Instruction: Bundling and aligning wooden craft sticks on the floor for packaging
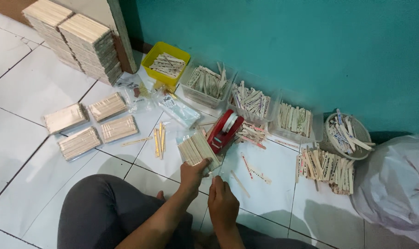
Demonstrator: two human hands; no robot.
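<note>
The left hand [191,176] grips the near end of a stick bundle [198,150] on the floor [34,87] (beside a red tape dispenser [224,129]); the right hand [222,203], fingers pinched, hovers just beside it.

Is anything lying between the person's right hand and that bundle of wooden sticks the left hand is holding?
Nothing visible does. The left hand grips the bundle of wooden sticks at its near end, and the right hand sits just beside it, with only bare white floor tile between.

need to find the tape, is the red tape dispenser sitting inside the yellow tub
No, the red tape dispenser stands on the tiled floor beside the bundle of sticks held by the left hand, apart from the yellow tub.
</note>
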